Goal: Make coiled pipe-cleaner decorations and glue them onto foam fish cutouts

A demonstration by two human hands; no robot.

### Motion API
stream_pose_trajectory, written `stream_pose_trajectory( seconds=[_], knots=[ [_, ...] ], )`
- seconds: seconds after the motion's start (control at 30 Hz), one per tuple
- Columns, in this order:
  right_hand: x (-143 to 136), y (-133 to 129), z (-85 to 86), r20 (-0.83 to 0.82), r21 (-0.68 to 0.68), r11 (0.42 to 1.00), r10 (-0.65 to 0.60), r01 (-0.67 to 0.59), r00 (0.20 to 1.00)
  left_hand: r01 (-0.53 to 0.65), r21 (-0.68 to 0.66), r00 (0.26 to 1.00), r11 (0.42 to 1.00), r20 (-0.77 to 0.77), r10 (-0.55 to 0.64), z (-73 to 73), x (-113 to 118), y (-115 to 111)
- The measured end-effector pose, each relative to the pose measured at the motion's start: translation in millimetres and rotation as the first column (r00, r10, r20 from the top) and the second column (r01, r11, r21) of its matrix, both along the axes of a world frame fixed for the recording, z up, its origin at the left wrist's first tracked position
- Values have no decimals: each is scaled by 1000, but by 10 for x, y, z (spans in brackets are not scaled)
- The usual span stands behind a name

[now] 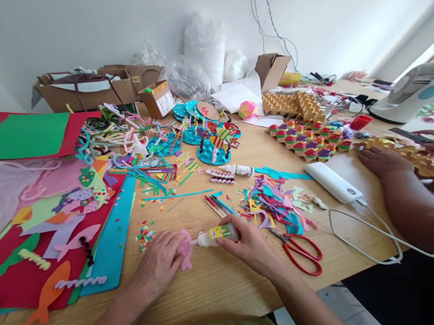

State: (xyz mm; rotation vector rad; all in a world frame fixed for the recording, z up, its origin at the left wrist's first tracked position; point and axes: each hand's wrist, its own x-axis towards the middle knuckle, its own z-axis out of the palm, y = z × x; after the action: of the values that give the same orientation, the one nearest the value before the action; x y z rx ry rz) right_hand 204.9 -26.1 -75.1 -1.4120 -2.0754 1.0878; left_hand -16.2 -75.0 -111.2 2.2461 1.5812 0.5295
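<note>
My left hand (161, 260) holds a small pink paper fish (185, 251) at its left side, low over the table's front part. In my right hand (246, 243) is a glue bottle (218, 234) with a yellow label, lying nearly level. Its narrow nozzle points left and meets the pink fish. Tiny paper scraps (145, 238) lie just beyond my left hand. Red-handled scissors (302, 253) rest to the right of my right hand, beside a pile of coloured paper strips (281, 202). Several pens (219, 206) lie behind the bottle.
Coloured sheets with paper fish (124, 226) cover the left. Blue decorated discs (213, 152) stand behind. A white power bank (334, 182) with a looping cable lies right, near another person's hands (385, 160), egg cartons (312, 139) and a fan (420, 92). Cardboard boxes (86, 92) line the wall.
</note>
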Motion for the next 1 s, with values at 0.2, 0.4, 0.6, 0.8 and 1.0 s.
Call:
stream_pose_trajectory(
  seconds=[0.2,0.4,0.6,0.8,1.0],
  knots=[
    [36,-65,-45,66,-31,999,40,-38,997,-11,8,1000,1000,-10,11,-47,-2,-2],
    [67,-131,1,67,-10,992,125,-125,990,-6,16,1000,1000,-23,6,-31,-1,-1],
    [57,-146,-28,158,49,990,124,-133,980,-1,-11,999,1000,-48,0,-24,-7,11],
    [64,-182,-154,165,222,962,122,-157,979,-1,4,998,1000,-60,1,-28,-6,6],
    [96,-247,-159,131,313,921,198,-230,971,-16,38,998,999,-60,18,-52,-6,4]
  ],
)
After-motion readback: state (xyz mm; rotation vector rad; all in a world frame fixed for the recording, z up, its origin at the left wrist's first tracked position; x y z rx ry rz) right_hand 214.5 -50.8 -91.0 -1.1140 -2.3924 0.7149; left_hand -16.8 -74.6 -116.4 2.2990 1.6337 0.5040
